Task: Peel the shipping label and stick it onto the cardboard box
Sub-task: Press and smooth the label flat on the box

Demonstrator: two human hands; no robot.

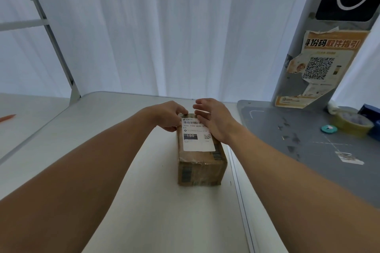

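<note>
White shipping label (197, 136) lay flat on top of the taped cardboard box (202, 167) on the white table (123, 150), left hand (169, 116) fingertips pressed its far corner, right hand (212, 120) spread flat along its right edge, tape roll (352, 122) well right

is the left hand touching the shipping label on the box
Touching. In the head view the left hand has its fingertips pressed on the far top edge of the shipping label, which lies flat on the cardboard box.

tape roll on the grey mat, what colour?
Yellowish, translucent tape roll, seen in the head view, at the far right.
</note>
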